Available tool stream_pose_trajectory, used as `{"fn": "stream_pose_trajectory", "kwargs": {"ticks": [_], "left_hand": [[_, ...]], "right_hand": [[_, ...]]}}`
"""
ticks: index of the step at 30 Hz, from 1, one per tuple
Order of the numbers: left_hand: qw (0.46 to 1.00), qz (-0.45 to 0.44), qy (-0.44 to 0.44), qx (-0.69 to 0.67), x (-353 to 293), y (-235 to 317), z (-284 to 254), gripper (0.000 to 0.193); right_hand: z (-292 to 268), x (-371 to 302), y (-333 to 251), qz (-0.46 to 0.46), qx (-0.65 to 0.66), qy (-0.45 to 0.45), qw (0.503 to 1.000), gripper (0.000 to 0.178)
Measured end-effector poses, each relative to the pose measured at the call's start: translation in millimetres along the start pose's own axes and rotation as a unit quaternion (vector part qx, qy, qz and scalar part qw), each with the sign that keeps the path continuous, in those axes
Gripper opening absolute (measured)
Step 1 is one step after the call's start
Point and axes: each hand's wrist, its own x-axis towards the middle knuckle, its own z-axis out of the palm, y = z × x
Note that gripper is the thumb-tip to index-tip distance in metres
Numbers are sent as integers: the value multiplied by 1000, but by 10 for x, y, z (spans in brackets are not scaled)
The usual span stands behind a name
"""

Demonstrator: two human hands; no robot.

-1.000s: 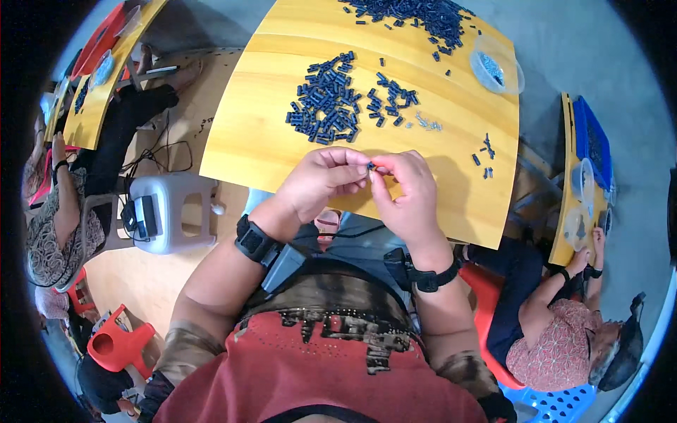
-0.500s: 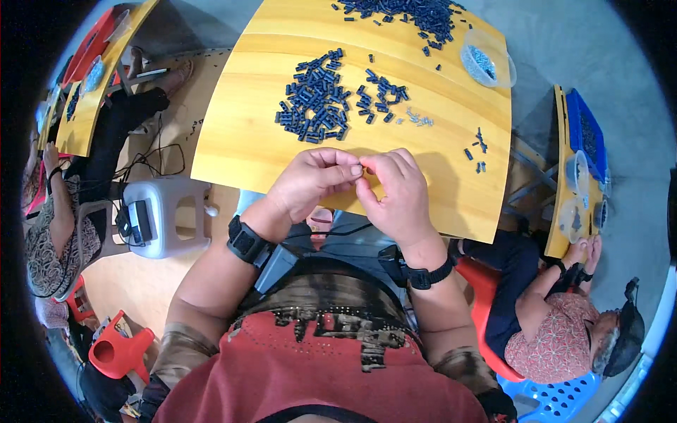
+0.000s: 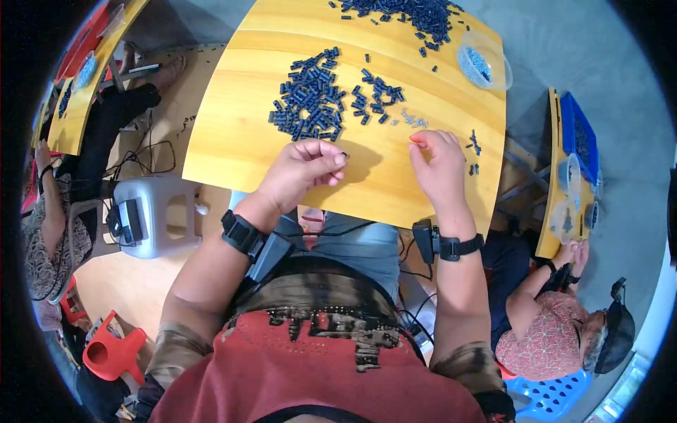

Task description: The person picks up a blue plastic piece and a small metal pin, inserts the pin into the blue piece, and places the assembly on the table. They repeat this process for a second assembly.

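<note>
My left hand [image 3: 305, 173] is above the near part of the table, its thumb and fingers closed on a small black plastic piece [image 3: 344, 156] whose tip shows at the fingertips. To the right, my right hand [image 3: 441, 169] hovers with curled fingers, thumb and index tips slightly apart and nothing visible between them. Just beyond those fingertips lie several small silver metal parts [image 3: 416, 121]. A pile of short black plastic pieces [image 3: 307, 95] spreads beyond my left hand. Farther right is a smaller loose group of black pieces [image 3: 377, 95].
A bigger black heap [image 3: 416, 14] covers the far edge of the yellow wooden table [image 3: 233, 120]. At the far right stands a clear tub [image 3: 477, 65] of small bluish parts. A few dark pieces [image 3: 474, 144] lie near the right edge. People sit at tables on both sides; a white stool [image 3: 151, 215] is at left.
My hands have come apart. The right one has moved right toward the silver parts, while the left has shifted slightly left, keeping the small black piece.
</note>
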Motion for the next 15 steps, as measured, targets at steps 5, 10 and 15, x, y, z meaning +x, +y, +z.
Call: {"fn": "stream_pose_trajectory", "kwargs": {"ticks": [5, 10, 15], "left_hand": [[999, -7, -25, 39, 19, -22, -68, 10], [998, -11, -40, 44, 7, 1, -85, 11], [998, -15, -53, 33, 1, 8, -100, 11]], "right_hand": [[167, 212, 3, -52, -34, 4, 998, 5], [277, 276, 50, -81, -49, 8, 995, 3], [268, 251, -30, -44, -75, -27, 996, 6]]}}
